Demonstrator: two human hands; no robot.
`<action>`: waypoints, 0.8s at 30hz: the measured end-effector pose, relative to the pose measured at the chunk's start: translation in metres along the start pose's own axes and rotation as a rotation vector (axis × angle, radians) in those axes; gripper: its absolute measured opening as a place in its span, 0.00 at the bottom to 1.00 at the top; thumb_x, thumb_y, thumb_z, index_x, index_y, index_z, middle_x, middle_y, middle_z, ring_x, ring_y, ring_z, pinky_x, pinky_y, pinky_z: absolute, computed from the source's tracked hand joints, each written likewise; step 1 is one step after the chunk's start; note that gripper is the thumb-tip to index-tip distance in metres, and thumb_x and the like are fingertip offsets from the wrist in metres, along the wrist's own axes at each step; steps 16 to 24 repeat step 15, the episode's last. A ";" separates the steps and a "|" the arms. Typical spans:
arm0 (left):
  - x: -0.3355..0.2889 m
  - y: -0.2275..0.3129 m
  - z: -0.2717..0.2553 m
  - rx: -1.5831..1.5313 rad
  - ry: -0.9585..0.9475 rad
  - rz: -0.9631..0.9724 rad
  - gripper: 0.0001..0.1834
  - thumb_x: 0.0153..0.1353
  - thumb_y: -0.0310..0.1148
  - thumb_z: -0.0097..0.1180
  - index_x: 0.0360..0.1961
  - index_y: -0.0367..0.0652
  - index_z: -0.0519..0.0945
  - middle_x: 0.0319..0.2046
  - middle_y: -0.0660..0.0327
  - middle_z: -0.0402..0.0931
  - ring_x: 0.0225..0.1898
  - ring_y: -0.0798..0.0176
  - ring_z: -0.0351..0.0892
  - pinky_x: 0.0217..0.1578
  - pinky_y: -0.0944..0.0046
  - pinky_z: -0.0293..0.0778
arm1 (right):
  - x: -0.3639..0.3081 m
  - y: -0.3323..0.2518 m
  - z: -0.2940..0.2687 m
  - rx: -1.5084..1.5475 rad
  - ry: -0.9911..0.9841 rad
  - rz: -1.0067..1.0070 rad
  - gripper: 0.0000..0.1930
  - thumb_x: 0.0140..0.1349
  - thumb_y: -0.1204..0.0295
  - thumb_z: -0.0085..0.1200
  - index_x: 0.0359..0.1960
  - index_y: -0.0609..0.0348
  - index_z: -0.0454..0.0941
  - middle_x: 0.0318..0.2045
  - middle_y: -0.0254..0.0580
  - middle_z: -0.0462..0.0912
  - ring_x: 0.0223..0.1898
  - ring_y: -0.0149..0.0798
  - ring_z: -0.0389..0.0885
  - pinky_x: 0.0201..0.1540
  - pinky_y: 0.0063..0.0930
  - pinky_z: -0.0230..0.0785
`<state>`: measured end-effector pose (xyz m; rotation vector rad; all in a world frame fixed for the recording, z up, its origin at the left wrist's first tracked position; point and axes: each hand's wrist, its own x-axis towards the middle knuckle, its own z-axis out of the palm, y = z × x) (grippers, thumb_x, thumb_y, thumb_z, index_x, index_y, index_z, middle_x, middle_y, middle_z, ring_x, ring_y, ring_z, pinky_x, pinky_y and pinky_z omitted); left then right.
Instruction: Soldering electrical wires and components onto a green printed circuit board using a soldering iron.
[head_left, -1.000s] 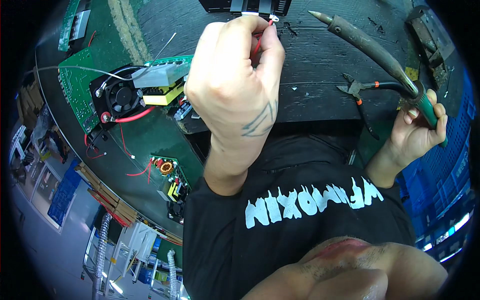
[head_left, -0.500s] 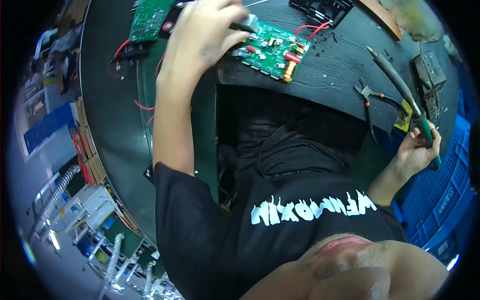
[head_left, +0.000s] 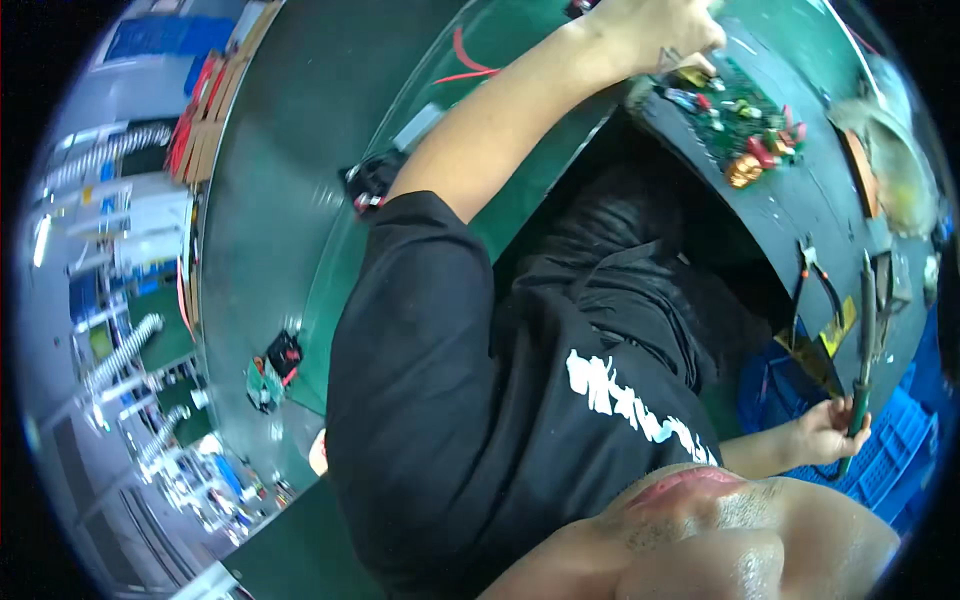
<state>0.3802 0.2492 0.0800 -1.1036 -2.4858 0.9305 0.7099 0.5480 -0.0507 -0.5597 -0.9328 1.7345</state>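
Note:
My right hand (head_left: 828, 432) is wrapped round the green handle of a soldering iron (head_left: 866, 325), whose long metal tip points up and away from me. A green circuit board (head_left: 745, 105) lies on the dark bench, smeared by motion, with a copper coil (head_left: 744, 170) and red parts along its near edge. At the board's left end is my left hand (head_left: 665, 38), fingers bent and closed. Whatever lies between those fingers is too blurred and hidden to name.
Cutters with orange-trimmed handles (head_left: 808, 262) lie near the bench's right edge. Beyond them are a wooden strip (head_left: 860, 175) and a blue plastic crate (head_left: 890, 455). On the left, red wires (head_left: 465, 58) and a black part (head_left: 370, 180) rest on the green mat.
The whole view has swung, so the bench and board sit further right. My left hand stays by the board. My right hand still grips the iron, its tip now pointing more directly away.

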 end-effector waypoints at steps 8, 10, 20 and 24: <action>-0.126 -0.135 0.076 -1.062 0.682 -0.112 0.13 0.40 0.29 0.66 0.32 0.45 0.84 0.40 0.52 0.78 0.41 0.58 0.77 0.44 0.62 0.72 | 0.038 -0.005 0.009 0.059 -0.178 0.039 0.11 0.56 0.65 0.51 0.26 0.61 0.75 0.25 0.46 0.77 0.29 0.41 0.74 0.34 0.32 0.69; -0.172 -0.174 0.094 -1.342 0.590 -0.315 0.13 0.44 0.28 0.62 0.35 0.40 0.83 0.35 0.55 0.81 0.35 0.64 0.80 0.40 0.67 0.74 | 0.052 0.004 0.021 0.102 -0.131 0.009 0.07 0.54 0.69 0.52 0.25 0.60 0.76 0.26 0.46 0.76 0.31 0.43 0.74 0.39 0.36 0.67; -0.286 -0.226 0.125 -0.692 0.516 -0.734 0.14 0.47 0.34 0.62 0.35 0.38 0.82 0.29 0.53 0.81 0.30 0.57 0.80 0.33 0.63 0.72 | 0.090 -0.004 0.029 0.134 -0.072 0.013 0.10 0.55 0.68 0.53 0.33 0.63 0.75 0.35 0.53 0.75 0.43 0.47 0.71 0.49 0.43 0.62; -0.286 -0.226 0.125 -0.692 0.516 -0.734 0.14 0.47 0.34 0.62 0.35 0.38 0.82 0.29 0.53 0.81 0.30 0.57 0.80 0.33 0.63 0.72 | 0.090 -0.004 0.029 0.134 -0.072 0.013 0.10 0.55 0.68 0.53 0.33 0.63 0.75 0.35 0.53 0.75 0.43 0.47 0.71 0.49 0.43 0.62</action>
